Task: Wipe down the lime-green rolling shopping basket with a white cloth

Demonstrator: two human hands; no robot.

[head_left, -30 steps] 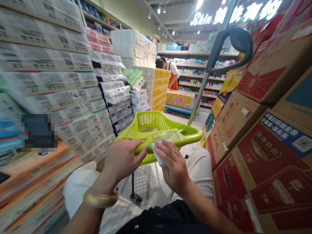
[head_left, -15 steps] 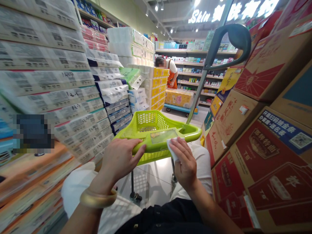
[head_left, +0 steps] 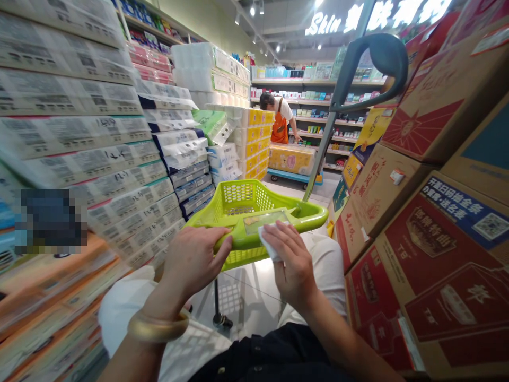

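Observation:
A lime-green shopping cart (head_left: 238,196) with a perforated plastic basket stands right before me, its handle bar (head_left: 310,215) toward my body. My left hand (head_left: 194,257) is wrapped round the left part of that bar, thumb on the near side. A white wipe (head_left: 270,248) lies under the fingers of my right hand (head_left: 292,260), which presses it against the bar just below the clear label panel (head_left: 254,222). The fingers of this hand are together over the wipe. Part of the wipe is hidden beneath them.
Tall stacks of wrapped tissue packs (head_left: 79,90) rise on the left. Cardboard cartons (head_left: 429,254) are piled close on the right. A grey pole with a loop handle (head_left: 338,95) leans behind the cart. Farther back, a person in an orange apron (head_left: 280,127) bends by a blue trolley (head_left: 274,175).
My right hand has slid the wipe a little leftward along the bar. My left hand keeps its grip. The person at the back has moved slightly right, one arm now reaching out.

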